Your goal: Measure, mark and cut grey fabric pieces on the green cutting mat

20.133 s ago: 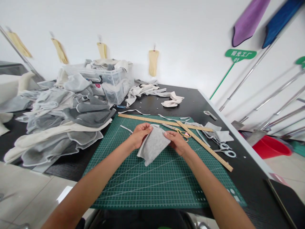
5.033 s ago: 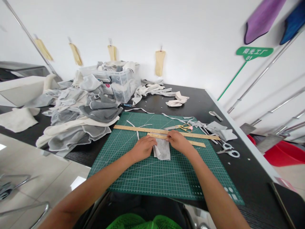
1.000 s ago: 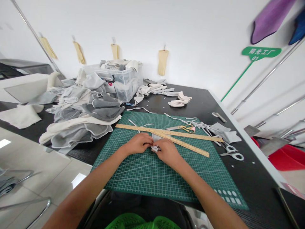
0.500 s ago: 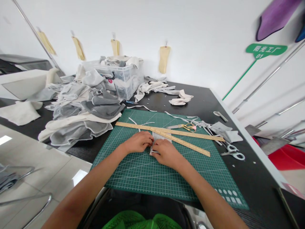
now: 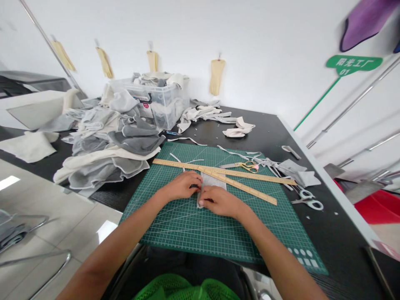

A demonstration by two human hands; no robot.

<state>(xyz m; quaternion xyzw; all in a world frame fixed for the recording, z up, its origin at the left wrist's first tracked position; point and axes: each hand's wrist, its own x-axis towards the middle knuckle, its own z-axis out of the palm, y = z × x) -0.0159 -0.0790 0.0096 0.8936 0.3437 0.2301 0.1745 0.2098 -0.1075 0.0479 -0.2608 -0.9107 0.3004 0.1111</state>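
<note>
**Small grey cloth piece held folded on the cutting mat**

A grey cloth piece (image 5: pixel 213 181) is held flat near the middle of the green cutting mat (image 5: pixel 187 233), which lies on the black surface (image 5: pixel 268 133). The cloth is seen as a narrow, compact shape, apparently folded on itself. Its far edge is tucked against the shorter wooden ruler (image 5: pixel 246 189), which is crossed at its far end by the longer wooden ruler (image 5: pixel 175 164).

The left hand (image 5: pixel 184 186) is laid on the cloth's left side, with the fingers curled down and closed on that edge. The right hand (image 5: pixel 220 201) is set on the near part of the cloth, its fingers brought together at the near left corner. Whether that corner is pinched or only pressed down cannot be told from this angle.

As far as can be judged, the cloth is gathered and lined up at the ruler, but no fresh cut is seen on it. The gold-handled scissors (image 5: pixel 247 166) are left lying beyond the rulers, well apart from both hands, and the white-handled scissors (image 5: pixel 308 203) are left further right. A heap of grey and cream cloth (image 5: pixel 106 154) is piled to the left of the mat.
</note>
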